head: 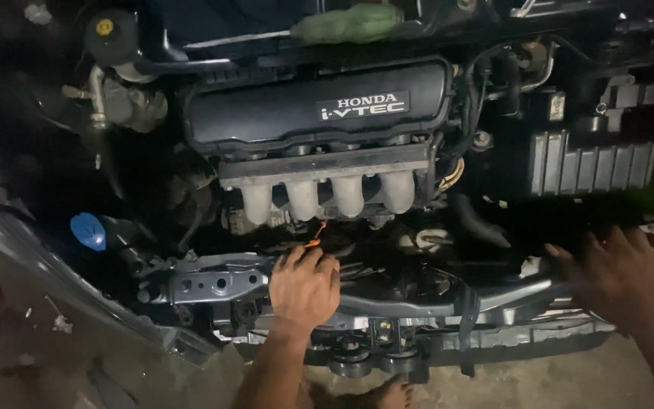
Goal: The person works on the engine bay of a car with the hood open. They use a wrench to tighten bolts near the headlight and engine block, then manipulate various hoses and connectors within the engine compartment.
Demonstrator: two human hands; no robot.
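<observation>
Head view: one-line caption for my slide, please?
Left hand at the orange dipstick loop below the black engine cover; right hand rests on the front crossmember.

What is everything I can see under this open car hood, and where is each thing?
engine cover: one, black, top centre
intake pipes: four, pale grey, below the cover
dipstick handle: one, orange, just above the left hand's fingertips
blue cap: one, blue, left side
yellow cap: one, yellow on a black tank, top left
green rag: one, green, top centre
ribbed box: one, black, right side
front crossbar: one, grey metal, along the front edge
floor: grey concrete, bottom left
left hand: at the dipstick handle, fingers curled
right hand: blurred, spread on the front edge at right
</observation>
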